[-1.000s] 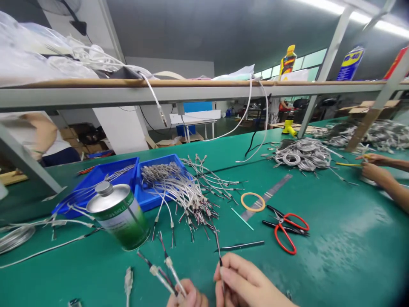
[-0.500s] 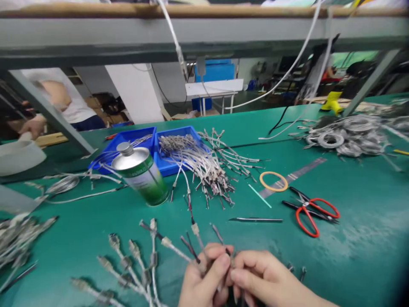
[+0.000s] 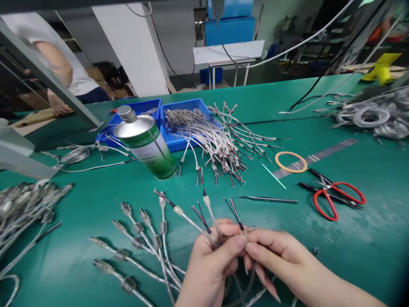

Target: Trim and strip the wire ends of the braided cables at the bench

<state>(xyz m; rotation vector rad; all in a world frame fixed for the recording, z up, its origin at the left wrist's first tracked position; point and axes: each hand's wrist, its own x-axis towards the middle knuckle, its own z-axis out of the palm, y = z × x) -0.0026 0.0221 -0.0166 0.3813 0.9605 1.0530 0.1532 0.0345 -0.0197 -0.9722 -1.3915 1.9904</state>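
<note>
Several wire ends (image 3: 204,213) fanned upward, away.

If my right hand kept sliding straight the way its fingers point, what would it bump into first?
The right hand points left toward the left hand, their fingertips nearly touching around the wire bundle. It would likely meet those wires and the left thumb first, though depth is hard to judge.

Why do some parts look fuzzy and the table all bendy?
In the head view, the person at the back and the cable coils far right are blurred; the hands and scissors look sharp. The wide lens curves the green table, darkening the corner.
</note>
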